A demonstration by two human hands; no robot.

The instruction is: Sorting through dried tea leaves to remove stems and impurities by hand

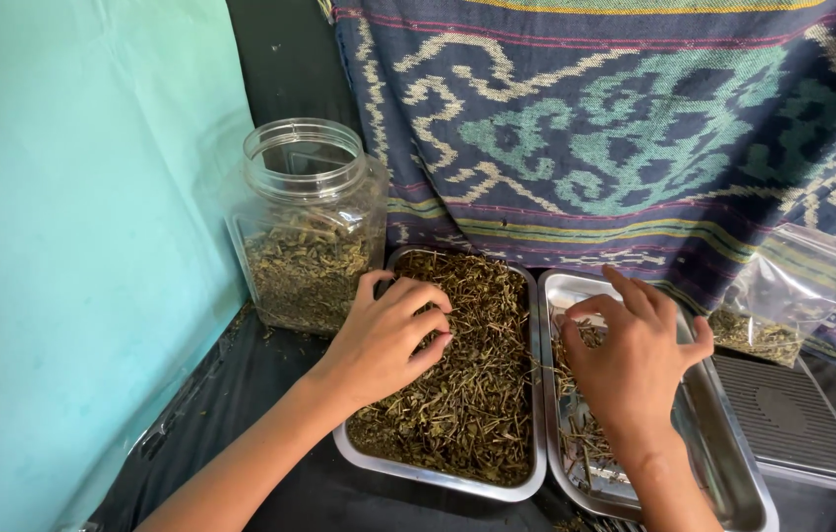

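Curling its fingers down, the left hand [385, 340] rests on the dried herbs [467, 394] that fill the left tray [438, 481]; whether it grips any I cannot tell. The right hand [635, 360] pinches thumb to forefinger at stems [580, 424] in the right tray [733, 473], other fingers spread. At ten o'clock from the left hand stands an open jar [308, 227], partly filled with herbs. At three o'clock from the right hand lie a scale [792, 424] and a clear bag [782, 296], against a woven cloth [625, 118].
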